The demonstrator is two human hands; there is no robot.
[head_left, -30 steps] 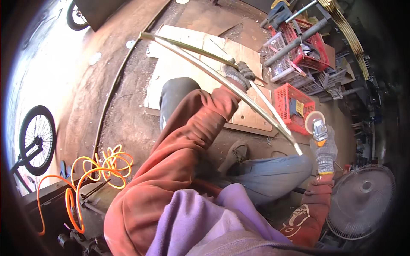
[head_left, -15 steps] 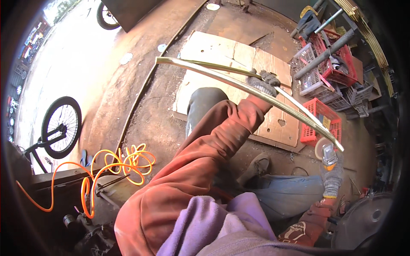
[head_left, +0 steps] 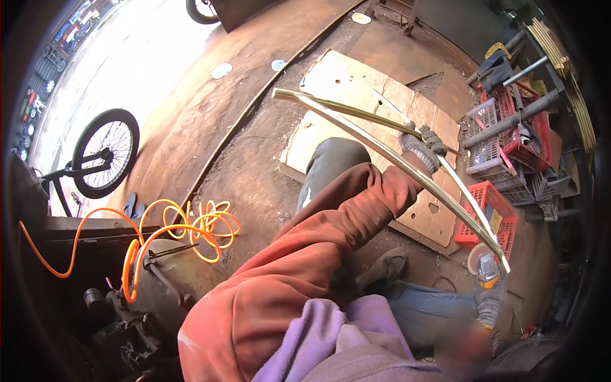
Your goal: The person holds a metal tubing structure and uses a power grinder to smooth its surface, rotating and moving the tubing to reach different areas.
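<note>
My left hand (head_left: 425, 145), in a grey knit glove, is closed around thin gold-toned metal bars (head_left: 388, 151) above a cardboard sheet. The bars meet at the far left and spread apart toward the hand. A paler bar (head_left: 463, 188) runs from the hand down to the right, close to the long bar's lower end. My right hand (head_left: 490, 302), gloved in grey, grips an angle grinder (head_left: 487, 270) with a round disc (head_left: 475, 260). The disc is beside the bars' lower end; whether it touches them I cannot tell. My right forearm is blurred.
Flat cardboard (head_left: 356, 79) lies on the brown floor. A red crate (head_left: 490, 197) stands beyond the grinder, with stacked crates (head_left: 487, 137) and pipes (head_left: 515, 118) behind. An orange coiled hose (head_left: 184, 223), a bicycle wheel (head_left: 105, 153) and dark machinery (head_left: 133, 337) are at left.
The view has shifted, so the floor and crates sit further right and lower. The metal bars slope more steeply down to the right. Both hands keep their hold.
</note>
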